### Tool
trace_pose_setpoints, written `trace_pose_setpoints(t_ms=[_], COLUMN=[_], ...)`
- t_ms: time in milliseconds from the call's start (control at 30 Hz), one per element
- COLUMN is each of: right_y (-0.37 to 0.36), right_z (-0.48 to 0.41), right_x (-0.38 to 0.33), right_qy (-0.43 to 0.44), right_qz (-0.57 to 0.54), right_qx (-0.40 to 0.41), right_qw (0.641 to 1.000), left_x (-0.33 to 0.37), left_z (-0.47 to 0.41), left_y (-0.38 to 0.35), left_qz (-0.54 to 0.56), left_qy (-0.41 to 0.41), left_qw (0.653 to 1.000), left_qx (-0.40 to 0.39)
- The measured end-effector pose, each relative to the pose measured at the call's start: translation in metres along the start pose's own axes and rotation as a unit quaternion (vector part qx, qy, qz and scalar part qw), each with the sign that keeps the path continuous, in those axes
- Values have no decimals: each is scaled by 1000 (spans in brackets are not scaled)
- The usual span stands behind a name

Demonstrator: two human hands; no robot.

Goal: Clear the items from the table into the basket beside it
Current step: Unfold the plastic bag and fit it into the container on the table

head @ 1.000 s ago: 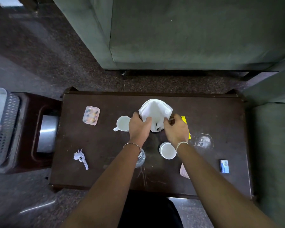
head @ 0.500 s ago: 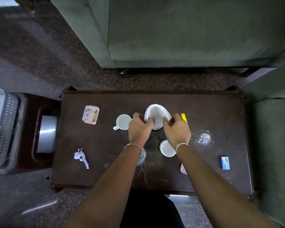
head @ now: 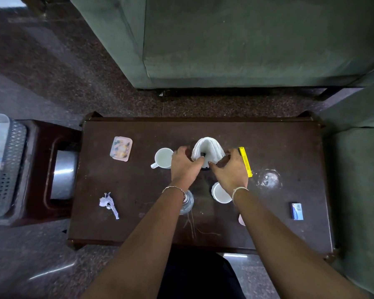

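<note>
A white folded cloth [head: 207, 147] stands arched at the middle of the dark brown table [head: 289, 147]. My left hand [head: 185, 166] pinches its left lower edge and my right hand [head: 230, 169] pinches its right lower edge. A white mug [head: 162, 158] sits just left of my left hand. A white cup [head: 220, 193] stands below my right hand, and a glass [head: 187, 203] is partly hidden under my left wrist. A yellow bar [head: 245, 161] lies beside my right hand. The grey perforated basket [head: 8, 167] is at the far left.
Also on the table: a small plastic packet [head: 121, 148], a crumpled paper scrap [head: 108, 203], a clear glass lid [head: 269, 179], a small blue box [head: 297, 211]. A brown stool [head: 41, 169] with a steel vessel [head: 64, 175] stands between table and basket. Green sofas stand behind and right.
The cloth has been folded narrower and drawn together between both hands. The hands have shifted slightly closer around its lower edges.
</note>
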State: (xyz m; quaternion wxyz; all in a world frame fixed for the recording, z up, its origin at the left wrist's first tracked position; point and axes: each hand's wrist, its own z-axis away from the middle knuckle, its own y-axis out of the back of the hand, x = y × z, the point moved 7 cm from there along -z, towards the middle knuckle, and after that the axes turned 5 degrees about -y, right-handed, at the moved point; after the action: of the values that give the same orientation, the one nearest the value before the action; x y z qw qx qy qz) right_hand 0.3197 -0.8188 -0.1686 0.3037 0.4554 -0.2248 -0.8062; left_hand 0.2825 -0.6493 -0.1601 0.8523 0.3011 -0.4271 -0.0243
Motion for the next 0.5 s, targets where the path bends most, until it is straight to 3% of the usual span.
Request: trace_pose_setpoints(t_ms=[267, 500], right_y=[-32, -9], right_z=[-4, 11], right_x=[25, 1], right_qy=[-69, -55], right_qz=[-117, -175], right_qx=[-159, -112], right_qw=[978, 977], left_x=[-9, 5], left_z=[-1, 6], left_y=[-19, 0], left_qz=[20, 1], left_qy=[37, 3], left_qw=[991, 994], left_qx=[-129, -107])
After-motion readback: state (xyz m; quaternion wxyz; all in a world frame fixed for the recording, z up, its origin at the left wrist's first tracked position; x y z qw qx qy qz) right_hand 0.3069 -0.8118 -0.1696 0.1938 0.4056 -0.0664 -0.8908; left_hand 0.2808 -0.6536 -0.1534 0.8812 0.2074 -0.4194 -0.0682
